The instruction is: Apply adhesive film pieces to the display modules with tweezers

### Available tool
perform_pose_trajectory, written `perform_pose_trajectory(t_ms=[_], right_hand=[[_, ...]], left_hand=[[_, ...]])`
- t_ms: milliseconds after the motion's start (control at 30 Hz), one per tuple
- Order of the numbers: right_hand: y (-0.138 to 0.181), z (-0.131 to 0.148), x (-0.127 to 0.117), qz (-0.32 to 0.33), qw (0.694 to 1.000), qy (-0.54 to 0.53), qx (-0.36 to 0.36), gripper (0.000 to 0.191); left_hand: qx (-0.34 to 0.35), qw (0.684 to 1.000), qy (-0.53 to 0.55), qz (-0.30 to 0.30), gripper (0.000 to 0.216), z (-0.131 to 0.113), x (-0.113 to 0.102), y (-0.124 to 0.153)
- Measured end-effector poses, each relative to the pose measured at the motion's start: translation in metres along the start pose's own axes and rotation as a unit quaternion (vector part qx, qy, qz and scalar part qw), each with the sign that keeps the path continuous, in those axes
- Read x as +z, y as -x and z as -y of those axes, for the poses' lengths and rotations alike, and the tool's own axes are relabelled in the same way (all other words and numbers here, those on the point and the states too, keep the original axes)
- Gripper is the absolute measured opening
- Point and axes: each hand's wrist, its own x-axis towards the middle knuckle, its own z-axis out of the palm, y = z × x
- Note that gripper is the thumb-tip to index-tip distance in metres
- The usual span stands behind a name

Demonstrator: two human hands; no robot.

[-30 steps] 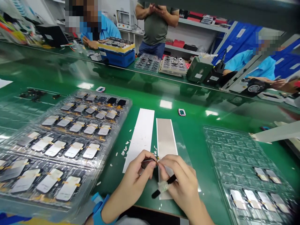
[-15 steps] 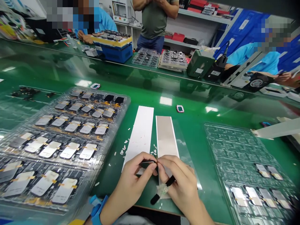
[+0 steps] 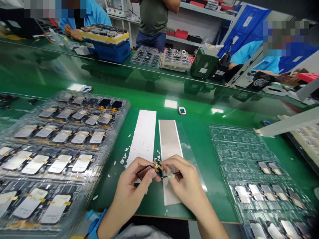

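My left hand (image 3: 141, 184) is closed on a small display module (image 3: 145, 172), a dark rounded plate held tilted between thumb and fingers. A gold flex cable (image 3: 157, 166) sticks out from its right end. My right hand (image 3: 183, 181) is closed on thin dark tweezers (image 3: 177, 174) with clear tape wound round them, and its fingertips meet the cable. Fingers partly hide the contact. Beneath the hands lie a white paper strip (image 3: 146, 132) and a grey-beige sheet of strips with a white edge (image 3: 170, 139). White scraps (image 3: 124, 157) lie scattered beside them.
A clear tray of display modules (image 3: 114, 132) fills the left side. Another clear tray (image 3: 224, 156), partly filled, stands on the right. A small pink-rimmed watch case (image 3: 182, 110) lies ahead. Beyond a raised ledge are a blue box (image 3: 109, 49) and several people.
The view has shifted a little to the right. The display module has turned to show its face and gold cable, and the tweezers in my right hand have swung round beside the cable.
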Motion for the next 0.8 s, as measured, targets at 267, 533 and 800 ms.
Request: perform_pose_trajectory(t_ms=[267, 533, 800], right_hand=[[-0.003, 0.012, -0.007, 0.043, 0.969, -0.213, 0.118, 0.012], [0.001, 0.015, -0.006, -0.094, 0.990, -0.006, -0.107, 0.013], [0.007, 0.002, 0.004, -0.088, 0.944, 0.194, -0.251, 0.026]], left_hand=[[-0.040, 0.990, 0.083, 0.107, 0.019, -0.007, 0.002, 0.004], [-0.009, 0.997, 0.004, 0.082, 0.014, -0.001, 0.005, 0.002], [0.035, 0.994, -0.075, 0.067, 0.010, -0.006, 0.007, 0.000]])
